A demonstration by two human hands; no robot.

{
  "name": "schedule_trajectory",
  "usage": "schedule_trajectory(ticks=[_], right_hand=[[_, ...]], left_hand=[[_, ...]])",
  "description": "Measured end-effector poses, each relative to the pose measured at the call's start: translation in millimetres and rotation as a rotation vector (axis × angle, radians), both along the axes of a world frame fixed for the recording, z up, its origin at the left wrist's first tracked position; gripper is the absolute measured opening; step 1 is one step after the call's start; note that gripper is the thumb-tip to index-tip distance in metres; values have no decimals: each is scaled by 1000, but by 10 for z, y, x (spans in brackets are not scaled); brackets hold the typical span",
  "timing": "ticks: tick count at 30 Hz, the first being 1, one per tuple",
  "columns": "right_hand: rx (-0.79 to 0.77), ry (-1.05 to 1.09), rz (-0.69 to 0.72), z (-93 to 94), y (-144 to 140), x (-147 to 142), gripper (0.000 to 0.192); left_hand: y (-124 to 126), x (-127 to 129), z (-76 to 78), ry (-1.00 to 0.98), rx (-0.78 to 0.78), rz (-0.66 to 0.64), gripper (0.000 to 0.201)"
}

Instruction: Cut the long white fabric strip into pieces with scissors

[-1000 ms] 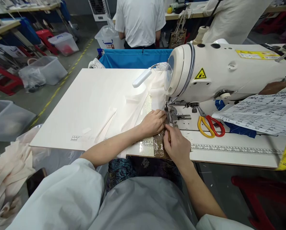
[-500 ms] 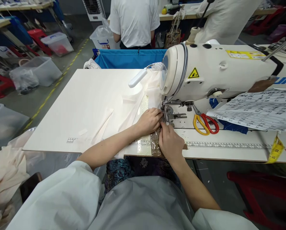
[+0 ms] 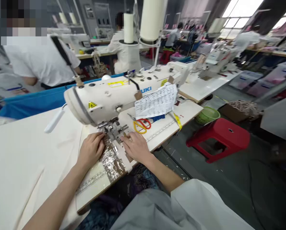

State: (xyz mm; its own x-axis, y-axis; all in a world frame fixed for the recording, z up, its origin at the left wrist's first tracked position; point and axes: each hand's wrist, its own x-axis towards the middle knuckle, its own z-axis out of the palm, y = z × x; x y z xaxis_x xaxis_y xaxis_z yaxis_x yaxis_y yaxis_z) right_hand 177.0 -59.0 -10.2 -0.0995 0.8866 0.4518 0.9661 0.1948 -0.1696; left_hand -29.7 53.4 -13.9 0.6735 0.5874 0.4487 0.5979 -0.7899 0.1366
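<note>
1. Hands flat at the presser foot [image 3: 110, 129] of the sewing machine [image 3: 114, 95]: left hand [image 3: 91, 150] spread, palm down on cream fabric [image 3: 25, 159]; right hand [image 3: 136, 147] resting open, fingers loosely together, gripping nothing.
2. Risk: fingertips sit just beside the needle area; a sudden stitch could catch them.
3. Around: scissors [image 3: 141, 124] and paper sheet [image 3: 157, 101] lie close right, crowding that side; red stool [image 3: 218, 135] beyond.
</note>
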Motion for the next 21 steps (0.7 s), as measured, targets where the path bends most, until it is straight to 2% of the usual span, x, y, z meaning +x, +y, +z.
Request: schedule_trajectory(ticks=[3, 4, 5, 7, 11, 13, 15, 17, 21], right_hand=[[82, 64, 53, -7, -43, 259, 25], [110, 110, 30, -8, -68, 389, 24], [133, 154, -25, -6, -90, 556, 24], [166, 230, -230, 11, -103, 1012, 27], [184, 300, -598, 129, 118, 2204, 34], [128, 328, -705, 202, 345, 2719, 28], [48, 349, -761, 250, 594, 3080, 25], [-45, 368, -785, 264, 818, 3298, 29], [-247, 426, -784, 249, 1130, 3521, 31]], left_hand=[[6, -35, 10, -12, 41, -38, 30], [5, -46, 10, -11, 57, -42, 30], [7, -55, 8, -7, 73, -43, 29], [20, -70, -2, -3, 108, -48, 28], [54, -93, -51, 7, 148, -66, 30], [60, -112, -91, 15, 148, -53, 31], [59, -133, -133, 19, 134, -28, 32], [56, -157, -165, 21, 111, 3, 33], [67, -217, -194, 62, 96, 12, 35]])
